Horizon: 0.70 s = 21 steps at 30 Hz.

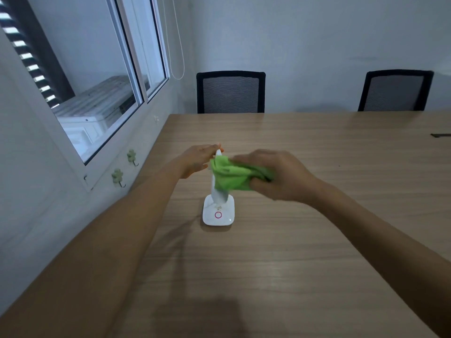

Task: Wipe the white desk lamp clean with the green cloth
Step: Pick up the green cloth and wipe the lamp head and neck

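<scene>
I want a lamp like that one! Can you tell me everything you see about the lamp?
The lamp is white and looks like smooth plastic. Its square base with rounded corners sits flat on the table, with a pink ring on top. A slim arm rises from the base. The left hand holds the arm near its top, and the right hand presses a cloth against its upper part, hiding some.

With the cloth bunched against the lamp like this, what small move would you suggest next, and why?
Probably slide the cloth down the lamp toward its base. The right hand presses the cloth against the upper stem, and the left hand steadies the top. The lower stem and the base on the table are uncovered, so they likely need wiping.
</scene>
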Tool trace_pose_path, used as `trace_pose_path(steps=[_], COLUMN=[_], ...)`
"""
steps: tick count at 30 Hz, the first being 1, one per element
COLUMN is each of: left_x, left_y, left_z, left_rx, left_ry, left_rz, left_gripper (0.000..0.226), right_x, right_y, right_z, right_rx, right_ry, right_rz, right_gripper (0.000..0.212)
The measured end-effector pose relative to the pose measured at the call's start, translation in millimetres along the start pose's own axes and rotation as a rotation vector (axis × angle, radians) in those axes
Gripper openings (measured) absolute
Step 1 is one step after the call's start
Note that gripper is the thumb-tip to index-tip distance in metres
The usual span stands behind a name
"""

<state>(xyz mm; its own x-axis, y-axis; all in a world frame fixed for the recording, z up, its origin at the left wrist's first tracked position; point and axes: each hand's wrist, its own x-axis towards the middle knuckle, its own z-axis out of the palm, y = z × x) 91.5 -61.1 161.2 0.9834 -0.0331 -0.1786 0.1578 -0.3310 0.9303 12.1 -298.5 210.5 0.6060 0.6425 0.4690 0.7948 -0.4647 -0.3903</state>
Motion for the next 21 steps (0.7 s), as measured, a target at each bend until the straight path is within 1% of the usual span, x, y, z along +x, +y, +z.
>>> trace_pose_path(steps=[2, 5, 8, 10, 13, 16, 17, 19, 21], left_x=[2, 3, 3, 1, 2, 2, 2, -1, -1], left_y=[-2, 2, 4, 5, 3, 4, 4, 4, 3], left_z=[-1, -1, 3, 3, 2, 1, 1, 0, -1], left_rx=[0.002, -0.005, -0.011, 0.062, 0.083, 0.062, 0.062, 0.060, 0.056], left_ry=[-0.018, 0.041, 0.007, 0.004, -0.005, -0.007, -0.006, -0.003, 0.004], left_rz=[0.009, -0.018, -0.004, 0.001, -0.017, -0.030, -0.031, -0.024, -0.011], left_gripper=[0.045, 0.039, 0.031, 0.024, 0.021, 0.020, 0.020, 0.020, 0.012], right_x=[13, 26, 27, 17, -9, -29, -29, -19, -1], right_y=[4, 8, 11, 10, 5, -6, -8, -6, -2], right_z=[-1, 9, 21, 25, 25, 16, 11, 3, -2], right_rx=[0.059, 0.019, -0.052, -0.066, -0.068, -0.060, -0.038, 0.007, -0.017], right_ry=[0.022, -0.003, -0.083, -0.127, -0.180, -0.243, -0.235, -0.165, -0.084], right_rz=[0.078, 0.132, 0.142, 0.122, 0.047, -0.015, -0.020, -0.009, 0.025], right_gripper=[0.059, 0.058, 0.066, 0.060, 0.049, 0.053, 0.055, 0.057, 0.060])
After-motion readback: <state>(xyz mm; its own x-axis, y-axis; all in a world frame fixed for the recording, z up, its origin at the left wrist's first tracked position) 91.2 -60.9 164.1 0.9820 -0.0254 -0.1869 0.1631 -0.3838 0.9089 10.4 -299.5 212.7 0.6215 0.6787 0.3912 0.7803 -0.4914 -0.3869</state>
